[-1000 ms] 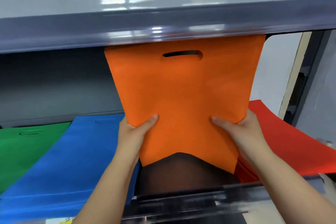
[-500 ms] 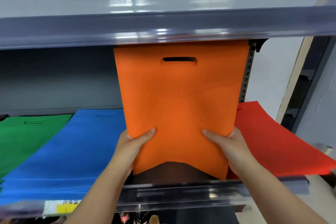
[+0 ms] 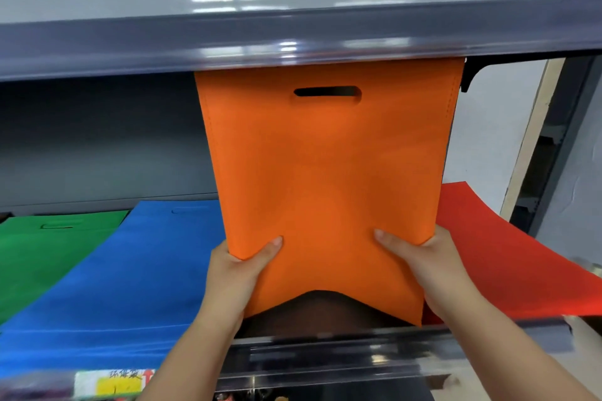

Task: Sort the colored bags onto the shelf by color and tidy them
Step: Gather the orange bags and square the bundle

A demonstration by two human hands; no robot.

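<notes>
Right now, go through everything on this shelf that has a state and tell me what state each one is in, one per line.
orange bag: held upright over the gap between blue and red, bottom edge arched, not yet laid down
left hand: grips the orange bag's lower left edge
right hand: grips its lower right edge
blue bag: lying flat on the shelf
green bag: lying flat, left of blue
red bag: lying on the shelf
</notes>
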